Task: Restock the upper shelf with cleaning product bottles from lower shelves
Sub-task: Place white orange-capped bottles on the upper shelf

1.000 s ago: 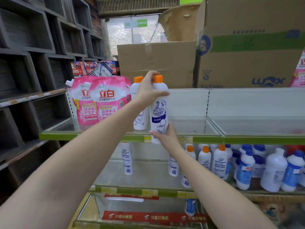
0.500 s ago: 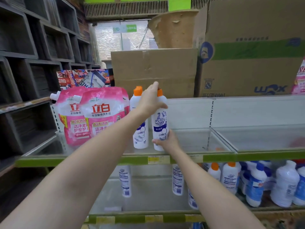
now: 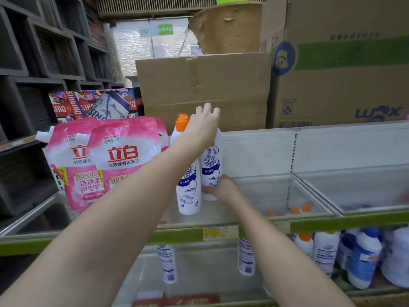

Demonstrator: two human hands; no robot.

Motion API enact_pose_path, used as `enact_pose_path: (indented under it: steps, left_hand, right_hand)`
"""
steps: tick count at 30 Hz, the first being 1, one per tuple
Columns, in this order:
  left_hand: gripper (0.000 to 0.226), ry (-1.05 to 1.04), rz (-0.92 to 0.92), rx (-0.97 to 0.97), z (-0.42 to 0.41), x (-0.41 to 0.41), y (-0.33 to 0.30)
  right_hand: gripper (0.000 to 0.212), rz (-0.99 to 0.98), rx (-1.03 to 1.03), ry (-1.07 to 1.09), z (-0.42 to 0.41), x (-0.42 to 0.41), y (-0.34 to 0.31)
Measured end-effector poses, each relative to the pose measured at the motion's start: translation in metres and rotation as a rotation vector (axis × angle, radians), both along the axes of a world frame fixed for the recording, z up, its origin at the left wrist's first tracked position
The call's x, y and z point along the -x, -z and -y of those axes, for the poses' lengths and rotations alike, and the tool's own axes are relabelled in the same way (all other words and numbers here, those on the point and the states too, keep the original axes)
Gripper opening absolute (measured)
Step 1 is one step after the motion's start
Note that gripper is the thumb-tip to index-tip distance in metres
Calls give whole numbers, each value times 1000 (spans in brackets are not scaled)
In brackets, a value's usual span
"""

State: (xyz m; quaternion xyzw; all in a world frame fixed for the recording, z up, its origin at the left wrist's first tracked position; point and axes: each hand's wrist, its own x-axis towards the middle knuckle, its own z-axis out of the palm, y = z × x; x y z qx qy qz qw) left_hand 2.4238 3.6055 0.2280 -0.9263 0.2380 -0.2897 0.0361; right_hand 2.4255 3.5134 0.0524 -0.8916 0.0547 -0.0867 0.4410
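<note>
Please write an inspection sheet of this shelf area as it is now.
Surface: green-edged upper shelf, clear dividers.
Job's things: white orange-capped toilet-cleaner bottle upright, held; a second like bottle beside it on its left; more white bottles on the lower shelf.
Clutter: pink detergent pouches at the left.
Grippers: left hand over the held bottle's top; right hand grips its base.
Cables: nothing seen.
Surroundings: brown cardboard boxes above; dark wooden cubbies at left.

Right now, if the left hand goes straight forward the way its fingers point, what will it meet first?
Probably the shelf's white back panel, or the plain cardboard box above it: the left hand sits on top of the white toilet-cleaner bottle, fingers near the panel's top edge. Depth is unclear.
</note>
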Motion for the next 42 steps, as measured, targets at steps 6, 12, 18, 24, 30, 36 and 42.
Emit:
enact_pose_path:
  steps: [6,12,18,24,30,36,42]
  left_hand:
    - [31,-122,94,-65,21,-29,-7]
    - [32,-123,-94,-49,31,-53,-28]
    - [31,-122,-88,-63,37,-66,-34]
    - [19,-135,-47,-122,44,-65,-34]
    - [24,-147,-22,-49,43,-56,-23]
    - [48,-250,67,-112,39,-51,-3]
    - [34,-178,93,-153,36,-27,5]
  right_hand:
    - [73,-59,40,-17,2,-39,-4]
    - [66,53,52,4,10,-72,8]
    - [63,33,36,-92,19,-93,10]
    - [62,47,-4,-124,21,-98,15]
    - [74,42,-58,-11,14,-84,12]
    - [48,1,-33,25,16,-67,6]
    - [38,-65,41,24,19,-45,-5]
